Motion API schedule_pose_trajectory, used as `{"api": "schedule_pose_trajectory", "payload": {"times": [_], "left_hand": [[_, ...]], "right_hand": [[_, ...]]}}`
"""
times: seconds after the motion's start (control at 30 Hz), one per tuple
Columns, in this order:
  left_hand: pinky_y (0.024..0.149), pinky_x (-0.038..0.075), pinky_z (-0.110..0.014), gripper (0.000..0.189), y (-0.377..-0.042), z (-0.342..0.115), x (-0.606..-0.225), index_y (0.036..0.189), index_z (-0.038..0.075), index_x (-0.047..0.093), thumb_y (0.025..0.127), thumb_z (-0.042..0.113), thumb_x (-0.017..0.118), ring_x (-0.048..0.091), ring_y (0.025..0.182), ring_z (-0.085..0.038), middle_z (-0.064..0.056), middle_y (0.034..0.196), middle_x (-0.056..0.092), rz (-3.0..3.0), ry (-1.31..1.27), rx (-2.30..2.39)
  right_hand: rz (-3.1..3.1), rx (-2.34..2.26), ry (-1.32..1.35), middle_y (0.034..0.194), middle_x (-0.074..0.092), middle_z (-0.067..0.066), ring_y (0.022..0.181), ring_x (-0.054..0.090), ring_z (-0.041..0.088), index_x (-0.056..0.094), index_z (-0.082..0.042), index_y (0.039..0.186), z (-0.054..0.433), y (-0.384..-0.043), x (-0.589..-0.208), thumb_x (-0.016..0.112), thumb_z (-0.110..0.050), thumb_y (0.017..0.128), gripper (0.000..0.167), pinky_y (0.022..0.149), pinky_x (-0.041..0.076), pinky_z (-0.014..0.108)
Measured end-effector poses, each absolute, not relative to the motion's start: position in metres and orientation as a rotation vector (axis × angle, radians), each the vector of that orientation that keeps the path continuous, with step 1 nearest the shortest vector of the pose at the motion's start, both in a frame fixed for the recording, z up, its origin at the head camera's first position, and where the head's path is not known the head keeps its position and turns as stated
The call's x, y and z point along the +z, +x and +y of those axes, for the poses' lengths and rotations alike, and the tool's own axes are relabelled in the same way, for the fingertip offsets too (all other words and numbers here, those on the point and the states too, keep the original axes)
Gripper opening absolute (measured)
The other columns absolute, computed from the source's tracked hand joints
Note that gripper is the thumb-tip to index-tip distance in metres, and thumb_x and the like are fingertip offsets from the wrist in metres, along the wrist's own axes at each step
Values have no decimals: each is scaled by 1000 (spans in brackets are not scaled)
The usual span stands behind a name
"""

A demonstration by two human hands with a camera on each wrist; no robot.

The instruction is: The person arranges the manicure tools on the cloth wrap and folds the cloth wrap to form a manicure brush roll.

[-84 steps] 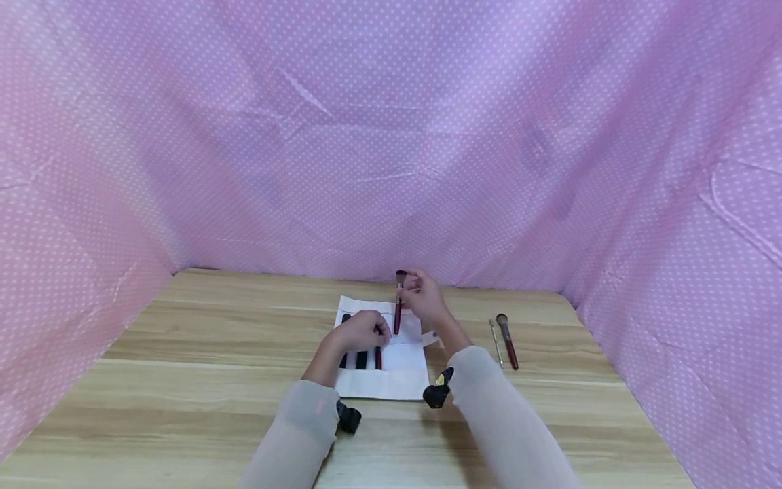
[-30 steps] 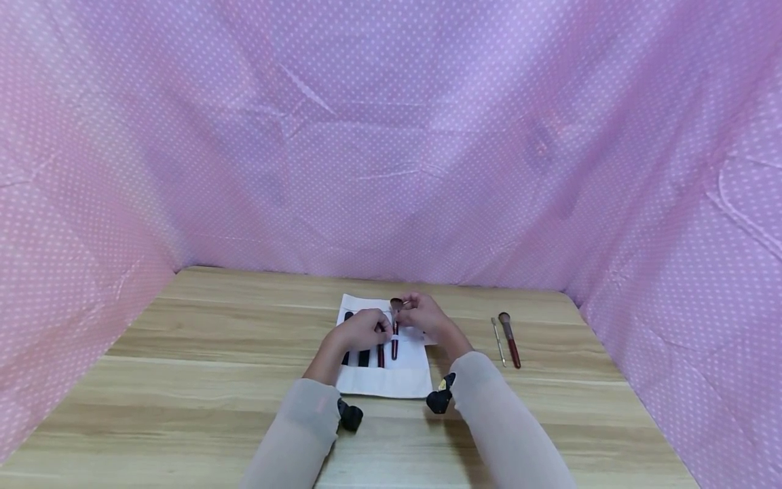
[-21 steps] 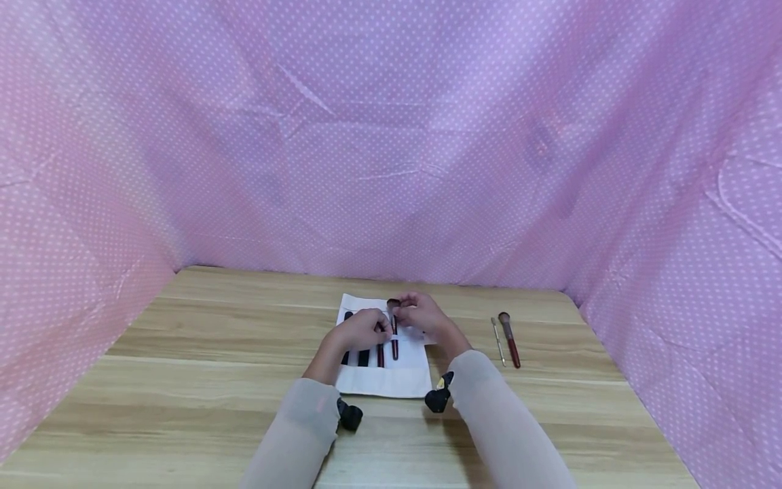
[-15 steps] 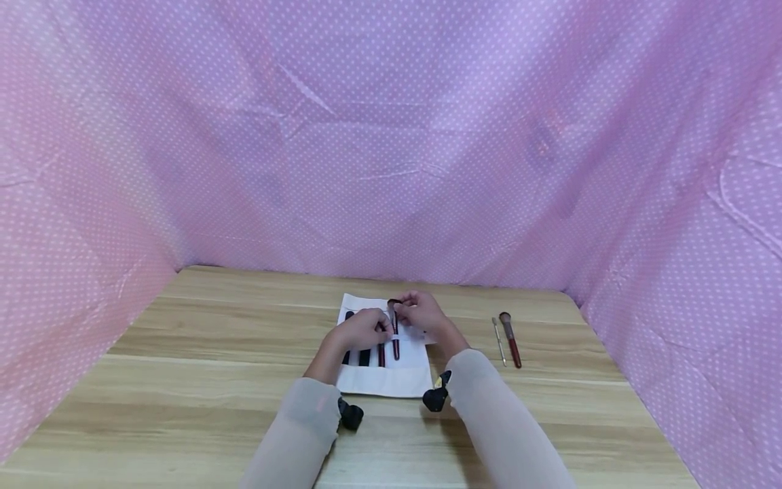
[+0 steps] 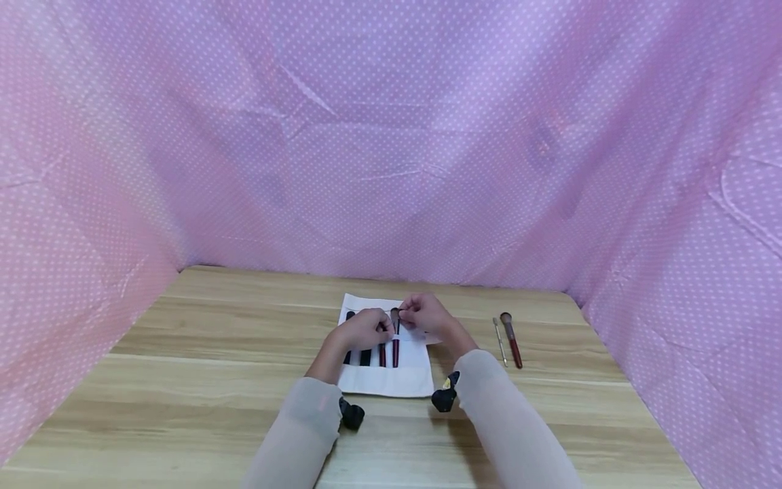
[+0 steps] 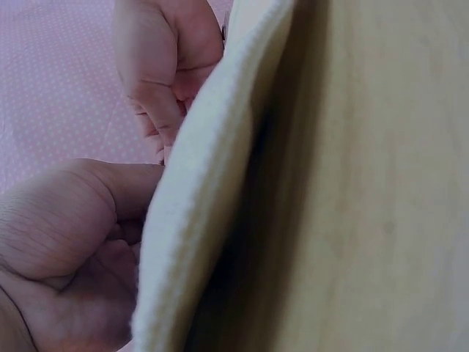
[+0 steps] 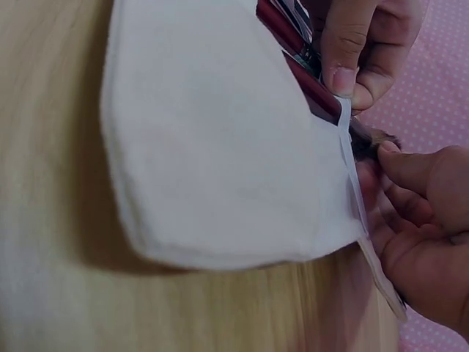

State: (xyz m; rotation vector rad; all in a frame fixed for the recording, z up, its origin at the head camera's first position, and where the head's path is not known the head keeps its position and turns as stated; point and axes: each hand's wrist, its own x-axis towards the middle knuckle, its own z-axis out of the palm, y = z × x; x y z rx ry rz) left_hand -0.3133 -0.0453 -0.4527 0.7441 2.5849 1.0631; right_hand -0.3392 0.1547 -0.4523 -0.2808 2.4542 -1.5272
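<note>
A white fabric brush roll [image 5: 385,382] lies spread on the table with a white band across it. My left hand [image 5: 365,329] pinches that band [image 7: 347,139] between thumb and finger, as the right wrist view shows. A makeup brush [image 5: 396,352] with a dark red handle runs under the band, its handle end at the bottom pocket's edge. At its dark bristle end [image 7: 385,137], my right hand [image 5: 425,314] pinches the brush with thumb and fingertips. Left of it sit another red-handled tool [image 5: 382,356] and black-handled tools [image 5: 365,358], partly hidden by my left hand.
To the right on the wooden table [image 5: 214,380] lie a thin metallic tool [image 5: 500,343] and a second red-handled makeup brush [image 5: 511,341], side by side. A pink dotted cloth [image 5: 391,149] hangs behind the table and along both sides.
My right hand has brought the brush down onto the roll and under the band. In the last half second the brush slid lower towards the pocket. The left hand has stayed nearly still.
</note>
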Motion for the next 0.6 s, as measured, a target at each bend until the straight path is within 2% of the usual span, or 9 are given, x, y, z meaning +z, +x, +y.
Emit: {"api": "schedule_pose_trajectory", "payload": {"times": [0.6], "left_hand": [[77, 45, -33, 12, -311, -44, -451, 86, 12, 70, 97, 7, 69, 54, 77, -13, 3, 82, 61, 2580, 752, 1059]], "right_hand": [[2368, -1319, -418, 82, 69, 5, 71, 61, 13, 73, 4, 98, 166, -332, -439, 66, 2, 96, 8, 68, 52, 25]]}}
